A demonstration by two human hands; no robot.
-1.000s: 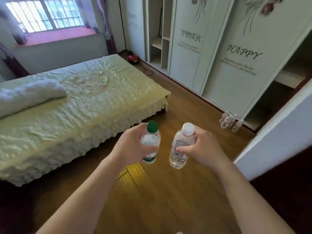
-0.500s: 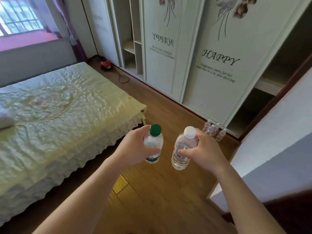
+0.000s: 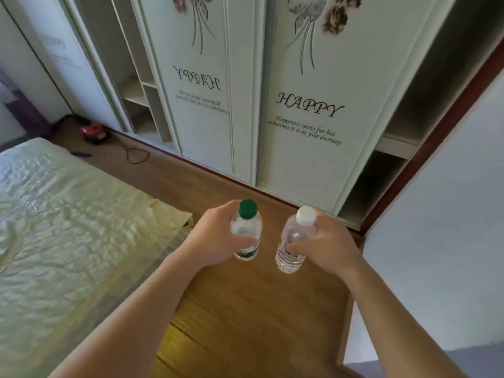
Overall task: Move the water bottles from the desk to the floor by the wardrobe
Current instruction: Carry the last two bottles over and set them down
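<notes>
My left hand grips a clear water bottle with a green cap, held upright above the wooden floor. My right hand grips a second clear bottle with a white cap, also upright, a little to the right. Both bottles hang in front of the white wardrobe with "HAPPY" written on its sliding doors. The bottles seen earlier on the floor by the wardrobe are hidden behind my right hand.
A bed with a pale yellow cover fills the left side. A white wall corner juts in on the right. The wardrobe has open shelf sections at left and right. A red object and a cable lie on the floor far left.
The view has swung right and closer to the wardrobe, with the bed sliding left. Both hands still hold their bottles the same way. The floor bottles have passed behind my right hand.
</notes>
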